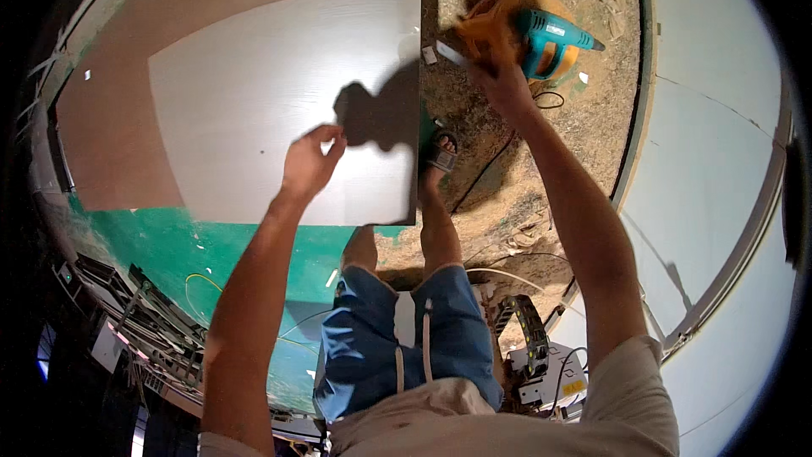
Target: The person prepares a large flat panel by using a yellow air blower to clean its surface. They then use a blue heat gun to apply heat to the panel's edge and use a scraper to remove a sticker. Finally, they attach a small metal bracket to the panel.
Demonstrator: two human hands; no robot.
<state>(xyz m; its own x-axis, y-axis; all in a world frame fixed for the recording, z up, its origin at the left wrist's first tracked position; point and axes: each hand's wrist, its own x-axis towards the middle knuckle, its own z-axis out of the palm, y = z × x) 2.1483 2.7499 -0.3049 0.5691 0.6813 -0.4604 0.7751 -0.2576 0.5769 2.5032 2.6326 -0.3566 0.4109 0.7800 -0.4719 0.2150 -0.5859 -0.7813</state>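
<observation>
My left hand [311,161] is over the pale wood-grain panel [254,101], thumb and forefinger pinched together. Whether anything is between those fingertips is too small to make out. Out to the right, my right hand [505,89] reaches to an orange round stool-like thing [562,13], its fingers partly in shadow. A thin, flat, pale strip [451,53] juts out from these closed fingers toward the panel. Lying on top of the orange thing, just right of that hand, is a teal heat gun [554,38], its dark nozzle pointing right.
Under the pale panel lies a larger brown board [110,135]. Dusty, littered floor [499,195] runs to the right, crossed by a dark cord [486,171]. A machine part with a cable chain [531,334] stands near my right leg. White panels [719,101] line the far right.
</observation>
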